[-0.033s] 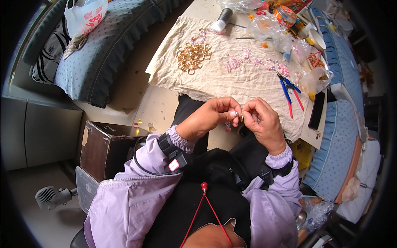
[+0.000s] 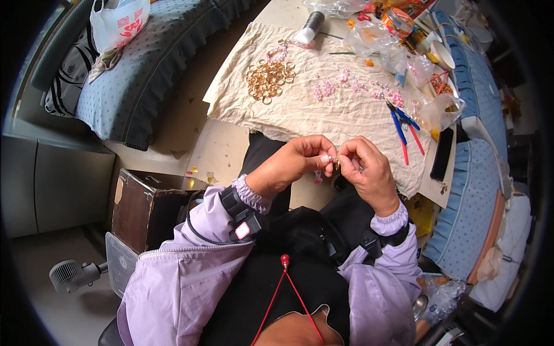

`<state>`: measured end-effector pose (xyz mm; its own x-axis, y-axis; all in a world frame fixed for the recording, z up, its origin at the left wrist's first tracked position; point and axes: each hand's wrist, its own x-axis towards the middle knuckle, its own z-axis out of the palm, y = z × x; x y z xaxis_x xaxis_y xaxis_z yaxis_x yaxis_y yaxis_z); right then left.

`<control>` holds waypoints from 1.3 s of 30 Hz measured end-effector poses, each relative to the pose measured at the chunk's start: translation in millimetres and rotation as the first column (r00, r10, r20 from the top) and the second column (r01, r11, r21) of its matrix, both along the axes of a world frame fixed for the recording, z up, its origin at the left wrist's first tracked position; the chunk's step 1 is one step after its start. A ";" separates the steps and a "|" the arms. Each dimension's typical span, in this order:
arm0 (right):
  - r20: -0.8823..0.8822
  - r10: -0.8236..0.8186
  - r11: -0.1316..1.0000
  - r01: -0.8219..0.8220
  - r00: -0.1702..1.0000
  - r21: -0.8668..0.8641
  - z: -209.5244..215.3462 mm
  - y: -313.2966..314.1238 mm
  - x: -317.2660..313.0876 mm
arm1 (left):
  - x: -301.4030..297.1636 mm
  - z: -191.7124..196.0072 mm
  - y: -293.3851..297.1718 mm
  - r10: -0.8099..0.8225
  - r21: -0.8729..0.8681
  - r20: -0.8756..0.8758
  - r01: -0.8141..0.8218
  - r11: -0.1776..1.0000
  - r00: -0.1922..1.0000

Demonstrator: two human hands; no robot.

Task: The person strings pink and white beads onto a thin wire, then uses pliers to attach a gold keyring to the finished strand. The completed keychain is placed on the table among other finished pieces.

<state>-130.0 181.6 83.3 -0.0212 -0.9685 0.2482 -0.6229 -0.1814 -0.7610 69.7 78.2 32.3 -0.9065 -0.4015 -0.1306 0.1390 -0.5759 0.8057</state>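
Observation:
In front of my lap, my left hand and my right hand meet with their fingertips almost touching. The left thumb and forefinger pinch a strand of beads, and its pink beads dangle under that hand. A small gold-coloured fitting shows at the right fingertips, partly covered. On the cloth beyond lie a heap of gold-coloured rings, a pink beaded strand and scattered pink beads. Pliers with blue and red handles rest to the right.
A cream cloth covers the table. A black phone-like slab lies at its right edge. Plastic bags, an orange-labelled jar and a spool crowd the far side. A brown box stands left of me.

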 end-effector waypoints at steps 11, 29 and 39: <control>0.008 -0.064 0.997 0.064 0.998 0.042 5.4 2.3 6.7 | -0.9 -1.9 0.0 0.005 -0.021 0.023 -0.004 1.000 1.000; -0.088 -0.046 0.999 0.045 0.995 -0.009 8.8 2.9 7.1 | -2.4 1.9 2.2 0.022 -0.007 0.054 -0.021 1.000 0.998; -0.111 -0.026 0.999 0.023 0.994 -0.032 9.8 2.4 5.7 | -1.7 5.4 2.4 0.004 -0.009 0.070 -0.003 1.000 0.998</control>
